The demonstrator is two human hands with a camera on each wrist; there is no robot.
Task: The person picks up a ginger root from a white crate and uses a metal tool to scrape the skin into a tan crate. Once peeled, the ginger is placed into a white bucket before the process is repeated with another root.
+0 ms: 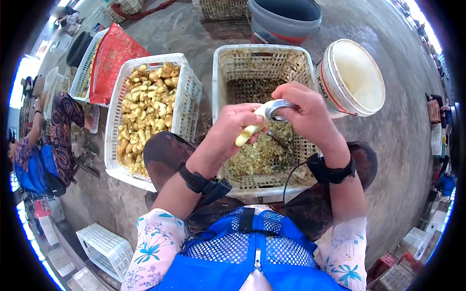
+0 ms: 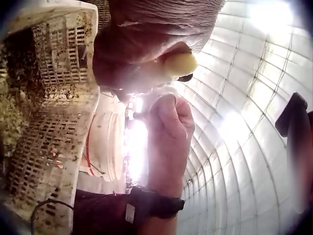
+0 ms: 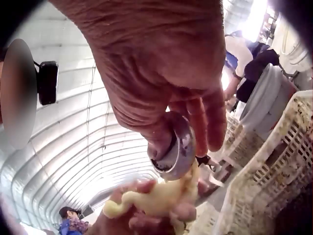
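My left hand [image 1: 233, 127] grips a pale yellow peeled ginger piece [image 1: 248, 131] over the middle crate. The same ginger piece [image 3: 156, 198] shows in the right wrist view, held by fingertips from below. My right hand [image 1: 305, 109] holds a round metal spoon-like scraper [image 1: 276, 108] pressed against the top of the ginger; the scraper [image 3: 177, 147] sits under the fingers. In the left wrist view the ginger end [image 2: 180, 63] pokes out from the left hand, with the right hand [image 2: 168, 132] beside it.
A white crate [image 1: 301, 63] in front holds peel scraps. To its left a white crate [image 1: 112, 126] is full of peeled ginger. A white bucket [image 1: 357, 77] lies tipped at right, a grey tub [image 1: 284, 19] beyond. Another person [image 1: 36, 155] sits at left.
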